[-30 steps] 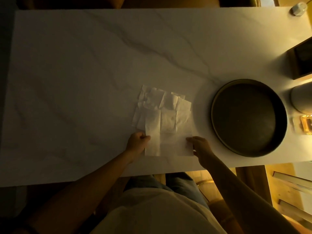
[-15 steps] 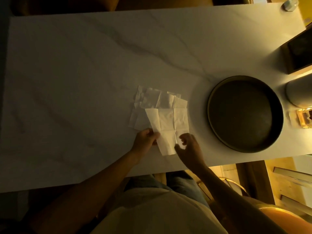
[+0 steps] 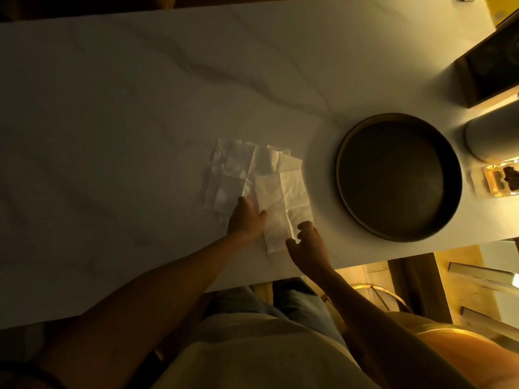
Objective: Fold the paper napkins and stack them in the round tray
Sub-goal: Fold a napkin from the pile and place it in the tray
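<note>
A loose pile of white paper napkins (image 3: 233, 169) lies spread on the marble table (image 3: 112, 108). On top, nearest me, lies one napkin (image 3: 283, 203) folded into a long strip. My left hand (image 3: 245, 219) presses flat on its left edge, fingers together. My right hand (image 3: 307, 245) hovers at its lower right corner with fingers curled and slightly apart, holding nothing I can see. The dark round tray (image 3: 398, 176) stands empty to the right of the napkins.
A dark box (image 3: 491, 68) and a white cylinder (image 3: 491, 136) stand at the table's right end, with a small glass holder (image 3: 497, 181) beside the tray. The table's near edge runs just below my hands. Chair frames show beyond it on the lower right.
The top napkin went from flat and held at both bottom corners to a narrower folded strip. My left hand now presses it down; my right hand has let go.
</note>
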